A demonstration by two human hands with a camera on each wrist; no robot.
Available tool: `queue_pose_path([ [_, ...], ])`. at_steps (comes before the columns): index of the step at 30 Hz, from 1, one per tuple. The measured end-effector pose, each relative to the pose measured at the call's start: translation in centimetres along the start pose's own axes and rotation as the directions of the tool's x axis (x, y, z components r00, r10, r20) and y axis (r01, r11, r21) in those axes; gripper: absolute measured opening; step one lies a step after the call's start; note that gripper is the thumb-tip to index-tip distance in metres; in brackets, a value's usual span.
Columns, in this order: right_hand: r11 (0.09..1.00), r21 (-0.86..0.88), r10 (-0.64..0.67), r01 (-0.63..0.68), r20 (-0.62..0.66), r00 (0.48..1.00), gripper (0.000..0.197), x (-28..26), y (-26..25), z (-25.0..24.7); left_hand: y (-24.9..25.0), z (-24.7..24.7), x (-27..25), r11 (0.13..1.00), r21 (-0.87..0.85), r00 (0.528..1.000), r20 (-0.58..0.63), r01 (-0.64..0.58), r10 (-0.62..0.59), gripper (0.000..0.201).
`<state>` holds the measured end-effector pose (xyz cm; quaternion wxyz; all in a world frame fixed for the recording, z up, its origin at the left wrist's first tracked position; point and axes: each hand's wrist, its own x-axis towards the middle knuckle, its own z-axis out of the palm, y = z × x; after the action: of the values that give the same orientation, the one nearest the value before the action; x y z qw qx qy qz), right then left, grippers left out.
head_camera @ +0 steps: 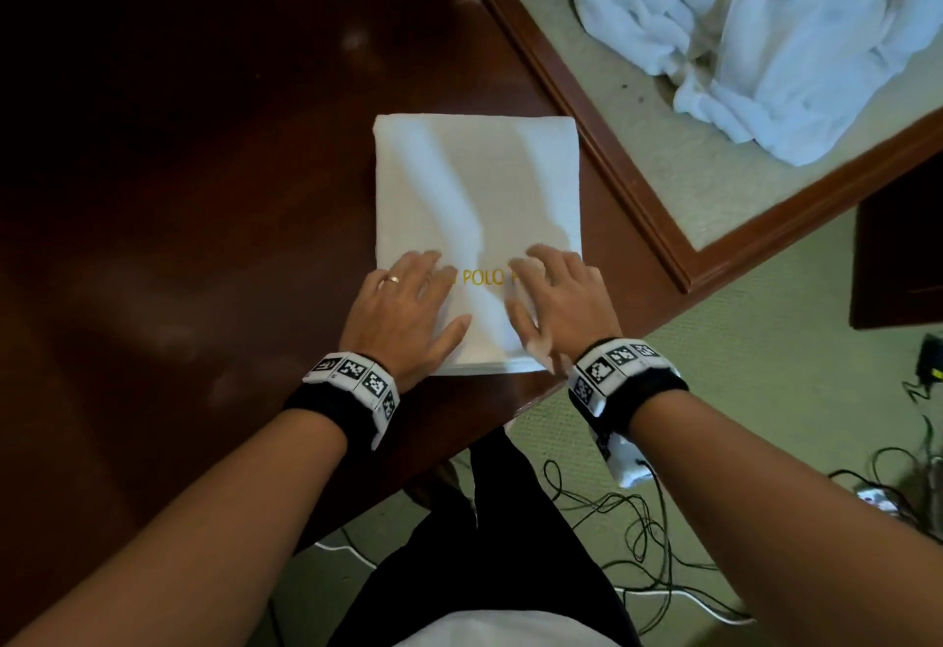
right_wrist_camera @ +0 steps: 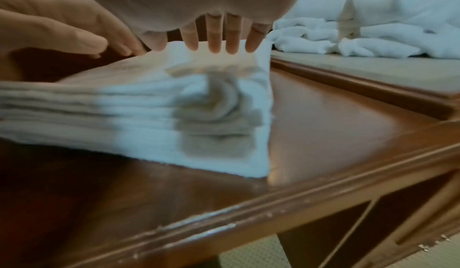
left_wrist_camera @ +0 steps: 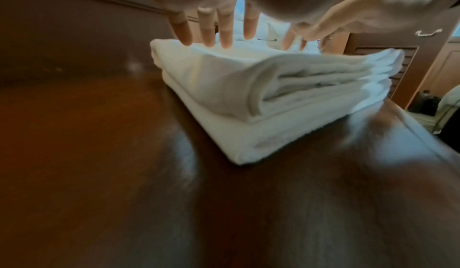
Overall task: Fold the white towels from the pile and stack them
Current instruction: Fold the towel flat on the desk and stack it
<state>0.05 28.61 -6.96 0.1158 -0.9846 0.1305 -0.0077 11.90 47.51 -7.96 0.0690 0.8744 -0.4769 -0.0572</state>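
Pressing flat-fingered, left hand and right hand rest on folded towel near table edge.

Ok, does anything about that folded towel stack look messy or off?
Slightly. At the folded stack's near right corner, inner layers bunch into a rumpled swirl instead of lying flat. Both the left hand and right hand press flat on top.

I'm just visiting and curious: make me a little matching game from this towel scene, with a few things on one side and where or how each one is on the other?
Things:
1. folded towels
2. unfolded towel pile
3. cables
4. ring

Places or states:
A. on the floor
B. on a left hand finger
C. stacked on the dark table, under both hands
D. heaped, upper right

Pairs: 1-C, 2-D, 3-A, 4-B
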Motion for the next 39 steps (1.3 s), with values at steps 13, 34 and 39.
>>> queue_pose_path([
  [13,0.997,-0.071,0.005,-0.002,0.046,0.999,0.056,4.1,3.7,-0.5,-3.4,-1.1,4.6,0.987,0.063,0.985,0.08,0.148,-0.153,0.069],
  [34,0.499,0.378,0.586,-0.78,0.516,0.625,0.061,0.5,2.4,-0.9,-0.7,-1.5,2.9,0.482,-0.388,0.619,0.494,0.785,-0.611,0.071],
  [39,0.529,0.38,0.637,-0.759,0.413,0.651,0.047,0.9,2.1,-7.2,2.9,-7.1,4.4,0.549,-0.525,0.75,0.331,0.651,-0.573,0.056],
])
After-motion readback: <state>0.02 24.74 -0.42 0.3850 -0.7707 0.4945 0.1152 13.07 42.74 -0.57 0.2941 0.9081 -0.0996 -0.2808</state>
